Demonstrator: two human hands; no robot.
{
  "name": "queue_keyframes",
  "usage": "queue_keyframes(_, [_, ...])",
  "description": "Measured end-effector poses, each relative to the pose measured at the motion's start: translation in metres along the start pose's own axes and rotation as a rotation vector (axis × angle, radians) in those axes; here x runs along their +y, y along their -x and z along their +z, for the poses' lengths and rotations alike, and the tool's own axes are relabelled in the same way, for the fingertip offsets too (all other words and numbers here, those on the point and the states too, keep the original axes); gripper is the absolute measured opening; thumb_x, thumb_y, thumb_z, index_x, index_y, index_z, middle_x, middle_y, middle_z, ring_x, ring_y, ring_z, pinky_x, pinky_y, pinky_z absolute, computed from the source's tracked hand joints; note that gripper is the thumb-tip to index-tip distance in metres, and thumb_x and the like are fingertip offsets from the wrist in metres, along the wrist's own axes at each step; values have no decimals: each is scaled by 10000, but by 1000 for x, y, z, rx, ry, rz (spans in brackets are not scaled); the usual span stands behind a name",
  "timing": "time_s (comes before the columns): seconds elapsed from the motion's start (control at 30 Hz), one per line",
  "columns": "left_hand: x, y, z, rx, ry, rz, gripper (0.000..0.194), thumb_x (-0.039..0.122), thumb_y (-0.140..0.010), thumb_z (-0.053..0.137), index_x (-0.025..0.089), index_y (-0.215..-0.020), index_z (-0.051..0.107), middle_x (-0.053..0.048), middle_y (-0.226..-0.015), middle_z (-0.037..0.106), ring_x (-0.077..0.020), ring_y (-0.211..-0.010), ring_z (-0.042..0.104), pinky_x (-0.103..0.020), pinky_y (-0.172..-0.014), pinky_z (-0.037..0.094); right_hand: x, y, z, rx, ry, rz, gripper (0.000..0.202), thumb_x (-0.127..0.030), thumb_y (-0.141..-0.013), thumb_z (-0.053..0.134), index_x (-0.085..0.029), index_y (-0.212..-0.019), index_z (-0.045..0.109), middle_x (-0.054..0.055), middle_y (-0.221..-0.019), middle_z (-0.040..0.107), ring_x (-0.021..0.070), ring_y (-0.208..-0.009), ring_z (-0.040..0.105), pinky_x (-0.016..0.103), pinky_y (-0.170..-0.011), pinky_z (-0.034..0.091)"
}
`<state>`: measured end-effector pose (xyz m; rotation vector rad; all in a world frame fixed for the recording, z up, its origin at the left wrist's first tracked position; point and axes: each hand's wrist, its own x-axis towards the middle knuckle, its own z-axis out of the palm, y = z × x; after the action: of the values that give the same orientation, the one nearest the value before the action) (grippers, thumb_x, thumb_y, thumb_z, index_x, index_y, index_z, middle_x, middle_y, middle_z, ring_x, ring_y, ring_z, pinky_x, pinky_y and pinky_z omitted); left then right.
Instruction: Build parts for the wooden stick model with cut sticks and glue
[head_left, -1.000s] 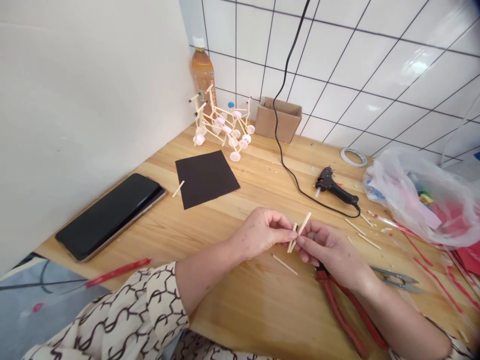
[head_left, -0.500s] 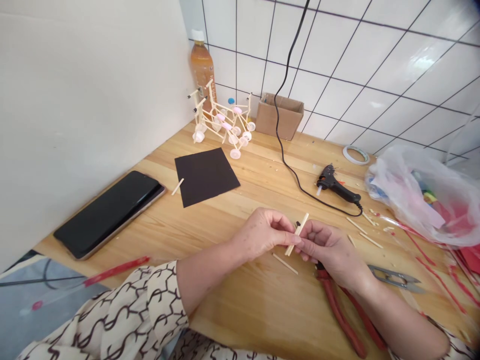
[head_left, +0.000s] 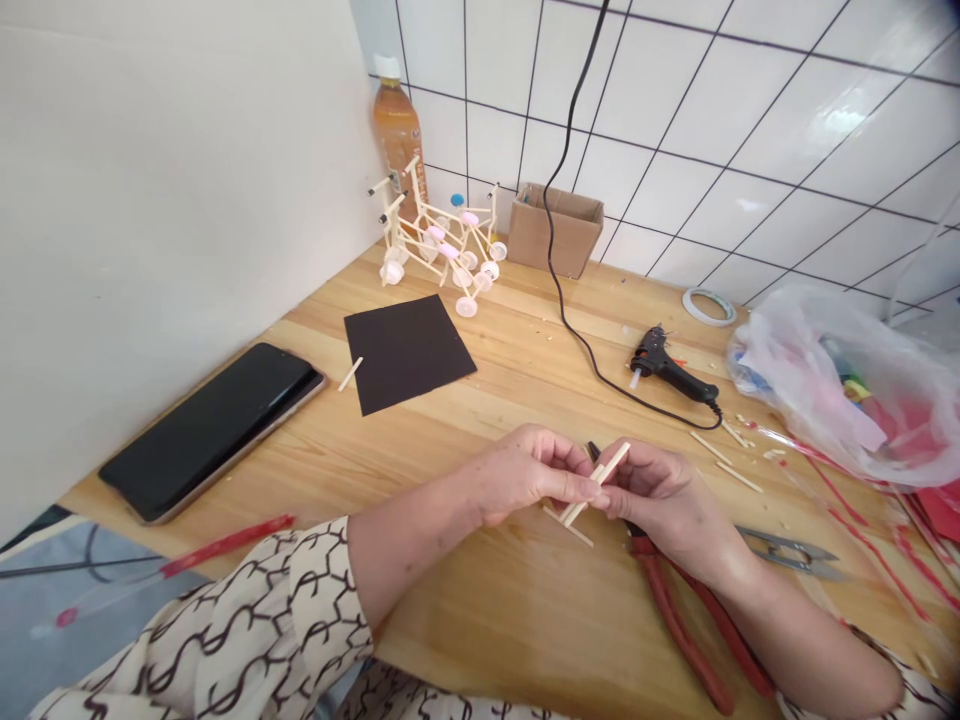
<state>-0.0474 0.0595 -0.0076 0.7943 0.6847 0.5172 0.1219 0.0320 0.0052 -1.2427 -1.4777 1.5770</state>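
Note:
Two pale wooden sticks [head_left: 616, 460] lie side by side between my hands, slanting up to the right. My left hand [head_left: 544, 472] pinches them with thumb and fingertips from the left. From the right, my right hand [head_left: 651, 495] grips the same sticks, its thumb touching the left thumb. Red-handled pliers [head_left: 679, 620] lie under my right hand, their dark tip showing behind the sticks. A loose thin stick [head_left: 577, 532] rests on the table just below my fingers.
Black paper [head_left: 409, 355] and a phone [head_left: 214, 430] lie left. Stick models with pink wheels [head_left: 442, 245], a bottle [head_left: 397, 125] and a cardboard box [head_left: 556, 230] stand behind. A glue gun [head_left: 671, 370], tape roll [head_left: 709, 307], plastic bag [head_left: 847, 390] and snips [head_left: 791, 552] are right.
The sticks between my fingers have tilted further right and slid apart lengthwise, one now reaching higher. Both hands remain in nearly the same place. The whole view has shifted slightly.

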Motion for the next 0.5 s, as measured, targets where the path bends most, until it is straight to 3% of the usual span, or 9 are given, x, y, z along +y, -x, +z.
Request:
queue_keyframes(0.13, [0, 3, 2, 63, -188, 85, 161, 232, -624, 692, 120, -620, 575, 33, -536, 530, -54, -482, 445, -193, -484, 338, -3, 1, -1, -35, 4, -14, 147, -262, -699, 711, -195, -752, 591, -29, -679, 584, 100, -635, 537, 208, -597, 433])
queue_keyframes(0.3, [1, 8, 7, 218, -528, 219, 118, 229, -731, 576, 135, -662, 559, 46, -541, 465, -61, -492, 396, -187, -456, 294, -6, 1, -3, -2, 42, 9, 158, -329, -762, 641, -189, -782, 572, -19, -676, 559, 103, -623, 515, 209, -574, 423])
queue_keyframes(0.5, [-7, 8, 7, 318, -845, 427, 101, 212, -764, 537, 150, -697, 579, 7, -640, 576, -97, -579, 493, -198, -506, 355, -2, 1, -1, 90, 124, -26, 204, -383, -749, 645, -188, -787, 602, -17, -662, 594, 109, -597, 533, 217, -553, 427])
